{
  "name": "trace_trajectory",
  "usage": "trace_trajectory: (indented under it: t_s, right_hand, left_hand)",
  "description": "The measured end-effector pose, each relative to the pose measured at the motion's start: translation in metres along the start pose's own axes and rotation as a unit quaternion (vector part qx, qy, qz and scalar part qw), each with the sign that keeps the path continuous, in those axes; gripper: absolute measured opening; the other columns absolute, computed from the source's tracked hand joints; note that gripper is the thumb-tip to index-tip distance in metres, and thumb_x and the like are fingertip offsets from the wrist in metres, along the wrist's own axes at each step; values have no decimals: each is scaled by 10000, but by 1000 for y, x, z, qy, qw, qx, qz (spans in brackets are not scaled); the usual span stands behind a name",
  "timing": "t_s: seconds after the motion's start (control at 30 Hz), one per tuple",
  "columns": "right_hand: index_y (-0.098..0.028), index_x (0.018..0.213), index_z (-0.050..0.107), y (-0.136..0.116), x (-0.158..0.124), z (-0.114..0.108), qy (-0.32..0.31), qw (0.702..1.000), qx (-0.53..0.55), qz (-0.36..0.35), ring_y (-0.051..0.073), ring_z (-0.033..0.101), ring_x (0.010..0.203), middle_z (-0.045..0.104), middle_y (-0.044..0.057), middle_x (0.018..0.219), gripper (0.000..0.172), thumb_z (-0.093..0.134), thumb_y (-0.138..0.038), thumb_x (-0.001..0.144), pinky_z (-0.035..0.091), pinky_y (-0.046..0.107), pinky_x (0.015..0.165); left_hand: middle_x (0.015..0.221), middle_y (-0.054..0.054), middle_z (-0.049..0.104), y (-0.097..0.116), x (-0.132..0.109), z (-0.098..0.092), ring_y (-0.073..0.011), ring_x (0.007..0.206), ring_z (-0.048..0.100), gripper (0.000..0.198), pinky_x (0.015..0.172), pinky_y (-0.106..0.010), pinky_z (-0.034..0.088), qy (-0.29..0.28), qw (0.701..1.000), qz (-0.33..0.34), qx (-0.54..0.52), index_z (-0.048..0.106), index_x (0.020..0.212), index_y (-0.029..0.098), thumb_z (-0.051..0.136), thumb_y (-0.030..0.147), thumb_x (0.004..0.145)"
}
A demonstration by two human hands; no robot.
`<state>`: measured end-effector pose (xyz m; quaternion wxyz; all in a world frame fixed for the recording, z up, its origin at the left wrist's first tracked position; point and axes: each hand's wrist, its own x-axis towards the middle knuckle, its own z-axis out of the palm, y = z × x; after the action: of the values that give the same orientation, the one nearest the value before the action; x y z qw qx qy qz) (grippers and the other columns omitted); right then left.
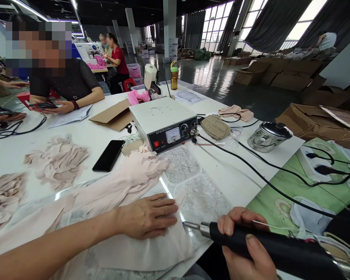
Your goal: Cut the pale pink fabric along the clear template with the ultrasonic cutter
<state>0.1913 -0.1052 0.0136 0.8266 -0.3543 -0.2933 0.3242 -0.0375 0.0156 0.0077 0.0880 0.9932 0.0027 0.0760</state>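
From here I see a white tabletop (pixel 233 190); pale pink cloth (pixel 151 252), seemingly unfinished, lies beneath the flat left hand (pixel 151 216), gripping nothing; a cloth heap (pixel 58 159), perhaps done; the right hand (pixel 246 243), its grip closed around a black tool (pixel 268 247).

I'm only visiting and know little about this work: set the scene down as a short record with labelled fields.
Left hand: spread flat on pale pink fabric
Right hand: gripping a black handheld tool, its metal tip pointing toward the left hand
Beyond the hands: white control box, with a black smartphone left of it
Table's right side: lidded metal pot
Across the table: seated person in a dark top
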Motion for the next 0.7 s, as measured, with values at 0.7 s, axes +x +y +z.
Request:
trace_trajectory:
  t_s: [0.7]
  right_hand:
    - [-315,1075,547,-13,-30,-14,-111,993,-37,25,114,551,572,502,-7,855,178,542,-405,921,519,285,517]
  left_hand:
    - [1393,-114,562,3,7,-14,-286,1347,477,314,1180,-468,295,-38,999,-4,-6,589,1307,242,471,295,1021]
